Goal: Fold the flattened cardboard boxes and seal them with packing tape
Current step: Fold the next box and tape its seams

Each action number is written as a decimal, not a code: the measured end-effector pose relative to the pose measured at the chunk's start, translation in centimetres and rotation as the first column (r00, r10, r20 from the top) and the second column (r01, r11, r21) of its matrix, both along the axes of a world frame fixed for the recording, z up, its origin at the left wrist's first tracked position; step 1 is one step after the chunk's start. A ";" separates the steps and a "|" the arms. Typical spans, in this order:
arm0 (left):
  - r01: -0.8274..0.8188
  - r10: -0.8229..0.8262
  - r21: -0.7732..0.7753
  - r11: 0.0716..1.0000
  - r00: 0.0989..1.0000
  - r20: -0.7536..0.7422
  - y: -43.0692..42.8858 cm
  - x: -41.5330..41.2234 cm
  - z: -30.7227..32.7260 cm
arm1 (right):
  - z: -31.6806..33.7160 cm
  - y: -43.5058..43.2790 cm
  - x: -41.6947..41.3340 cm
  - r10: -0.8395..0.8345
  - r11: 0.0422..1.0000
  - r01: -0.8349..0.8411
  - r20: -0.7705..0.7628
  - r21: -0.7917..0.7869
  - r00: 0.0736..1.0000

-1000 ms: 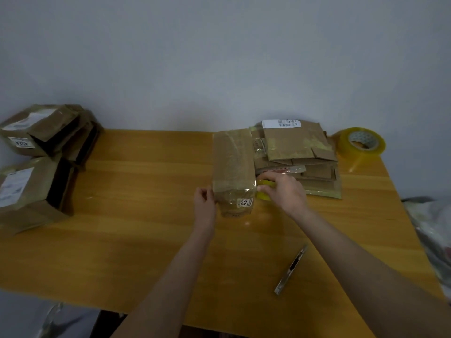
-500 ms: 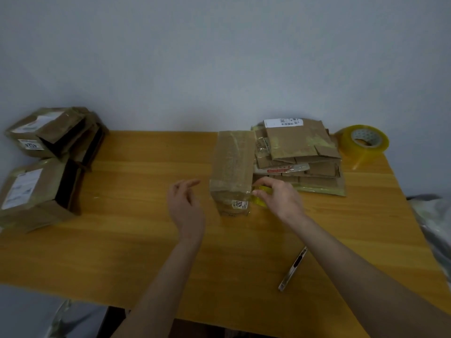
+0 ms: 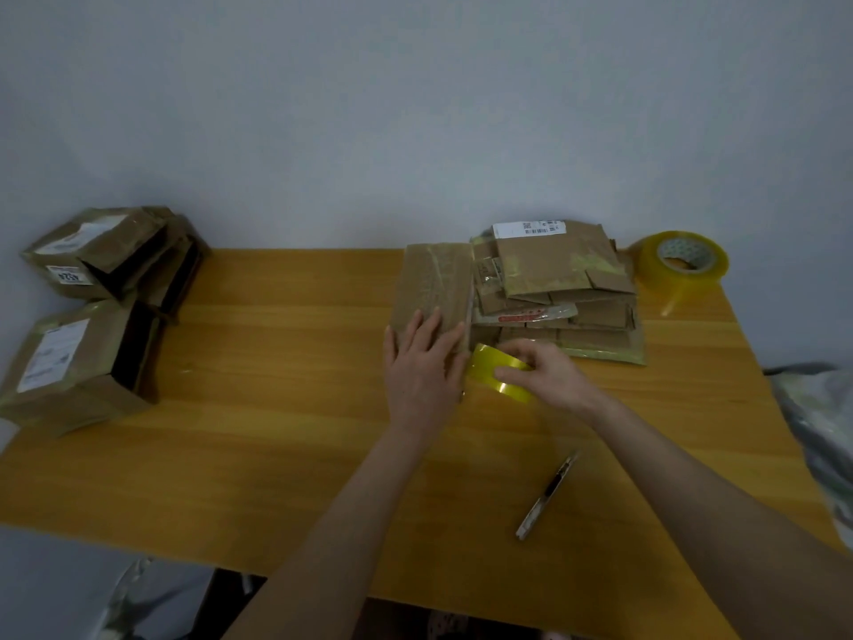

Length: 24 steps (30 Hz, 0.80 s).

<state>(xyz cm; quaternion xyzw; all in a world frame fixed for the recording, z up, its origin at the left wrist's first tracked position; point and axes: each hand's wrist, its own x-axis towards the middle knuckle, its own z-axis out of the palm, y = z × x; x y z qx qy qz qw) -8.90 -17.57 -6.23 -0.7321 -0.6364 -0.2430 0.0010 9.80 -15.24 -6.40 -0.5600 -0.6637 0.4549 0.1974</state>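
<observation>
A folded brown cardboard box [image 3: 436, 281] stands in the middle of the wooden table [image 3: 277, 408], its long side running away from me. My left hand [image 3: 422, 362] lies flat on the box's near end, fingers spread, covering that end. Just to the right, my right hand [image 3: 542, 374] pinches a yellow strip of packing tape [image 3: 489, 368] that stretches from the box's near right corner. A stack of flattened cardboard boxes [image 3: 561, 288] lies directly right of the box. The yellow tape roll [image 3: 683, 263] rests at the table's far right corner.
A utility knife [image 3: 547, 496] lies on the table near my right forearm. Three folded boxes [image 3: 92, 307] with white labels are piled at the table's left end. A pale wall runs behind the table. Crumpled plastic [image 3: 821, 427] sits beyond the right edge.
My left hand left the box's left side, swung out, then came down flat on its near end. My right hand pulled the yellow tape strip out to the right.
</observation>
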 end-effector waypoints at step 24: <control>0.092 -0.087 0.225 0.970 0.996 -0.032 -1.2 1.0 1.0 | 2.7 -0.1 -0.3 -0.164 0.967 0.078 0.364 0.242 0.917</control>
